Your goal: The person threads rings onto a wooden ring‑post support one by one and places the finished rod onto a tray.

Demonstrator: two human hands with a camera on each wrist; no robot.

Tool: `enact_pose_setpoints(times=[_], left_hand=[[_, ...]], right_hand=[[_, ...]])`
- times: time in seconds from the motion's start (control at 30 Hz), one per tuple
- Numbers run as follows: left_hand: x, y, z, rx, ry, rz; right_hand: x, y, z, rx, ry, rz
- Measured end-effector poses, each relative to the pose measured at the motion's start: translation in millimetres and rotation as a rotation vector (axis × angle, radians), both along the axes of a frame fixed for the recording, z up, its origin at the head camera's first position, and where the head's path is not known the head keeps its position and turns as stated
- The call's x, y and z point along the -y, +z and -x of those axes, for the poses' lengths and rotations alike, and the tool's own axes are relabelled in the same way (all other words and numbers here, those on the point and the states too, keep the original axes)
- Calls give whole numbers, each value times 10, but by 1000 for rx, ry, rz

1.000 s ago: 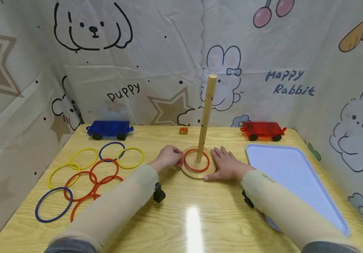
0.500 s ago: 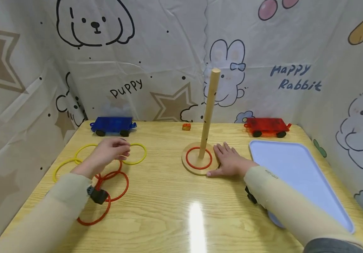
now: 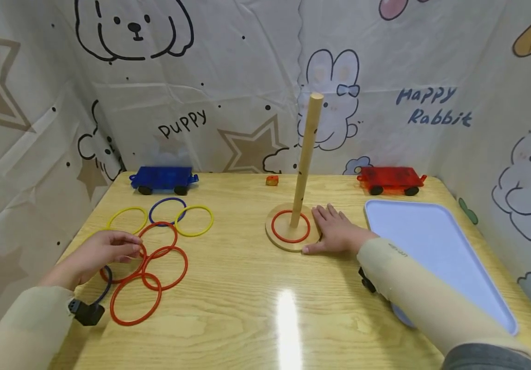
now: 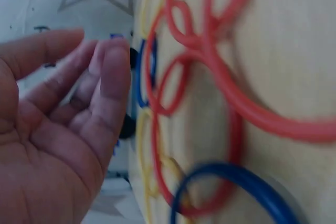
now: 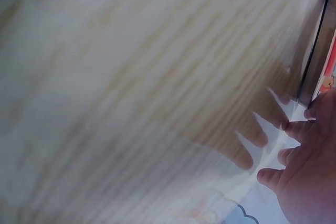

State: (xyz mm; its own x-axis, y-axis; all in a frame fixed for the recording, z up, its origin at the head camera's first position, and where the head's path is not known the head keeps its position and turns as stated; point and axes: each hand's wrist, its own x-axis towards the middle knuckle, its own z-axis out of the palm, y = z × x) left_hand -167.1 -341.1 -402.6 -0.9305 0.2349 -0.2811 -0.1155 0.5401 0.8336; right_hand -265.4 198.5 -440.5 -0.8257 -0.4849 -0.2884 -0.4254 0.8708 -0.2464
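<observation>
My left hand hovers over the left ring pile with nothing in it, thumb and fingers loosely bent and apart. Beneath and beside it lie several overlapping red rings. A blue ring is close under the hand in the left wrist view; in the head view the hand partly hides it. At mid-table a wooden peg stands on a round base, with one red ring lying around its foot. My right hand, fingers spread, touches the base's right edge.
Yellow rings and another blue ring lie behind the red ones. A blue toy wagon, a small orange piece and a red toy wagon line the back. A pale blue tray lies right, under my right forearm.
My left hand has moved from beside the peg base leftward to above the rings, now nearer the front left. The right hand has stayed at the base. The view has shifted slightly.
</observation>
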Motion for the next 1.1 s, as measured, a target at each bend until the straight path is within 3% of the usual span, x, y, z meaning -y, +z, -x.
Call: enact_pose_setpoints(times=[0.23,0.37,0.47,0.57,0.7,1.1], left_hand=[[161,-159,-141,48,4,-26],[326,-230,-239,17,71,-102],[445,-245,-324,0,116,-104],[484,-241,-387,12,102,-40],[378,-216,-411,8,52,90],[47,-214,-344,-170,-105,404]], right_hand=[[-5,-7,3,-9,12,13],[2,-5,-15,-5,16,14],[9,25,-26,-5,14,29],[8,37,-23,-3,10,25],[16,35,-4,-9,14,26],[1,-10,19,5,3,29]])
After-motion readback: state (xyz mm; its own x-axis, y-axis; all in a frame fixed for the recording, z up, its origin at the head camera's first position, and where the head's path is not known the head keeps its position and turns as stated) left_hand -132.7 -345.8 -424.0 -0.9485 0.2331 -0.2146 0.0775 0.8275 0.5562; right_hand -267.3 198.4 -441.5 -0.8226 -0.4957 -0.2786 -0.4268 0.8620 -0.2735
